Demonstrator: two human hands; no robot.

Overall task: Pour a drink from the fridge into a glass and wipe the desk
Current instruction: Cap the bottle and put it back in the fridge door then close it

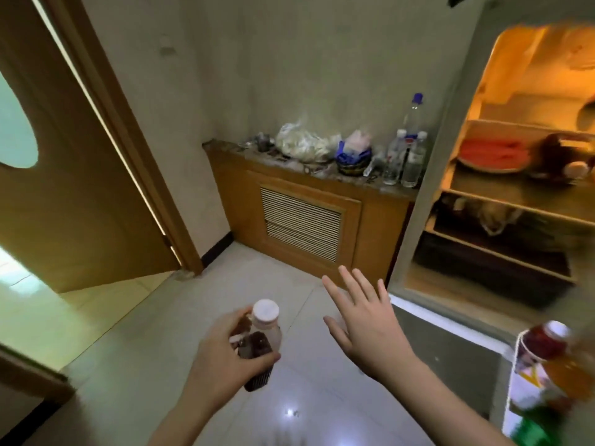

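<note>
My left hand (222,352) grips a small drink bottle (262,336) with a white cap and a dark label, held upright over the tiled floor. My right hand (363,320) is spread flat with fingers apart and holds nothing, just left of the fridge (428,175). The fridge stands open at the right, lit orange inside, with shelves carrying a plate of red food (492,156) and dark items. A larger bottle with a red cap and amber drink (547,355) sits in the door shelf at the lower right. No glass or desk is in view.
A low wooden cabinet (309,214) with a slatted vent stands against the back wall, topped with plastic bags, a blue basket and several clear water bottles (409,156). A wooden door (74,175) stands open at the left. Glossy floor tiles lie below.
</note>
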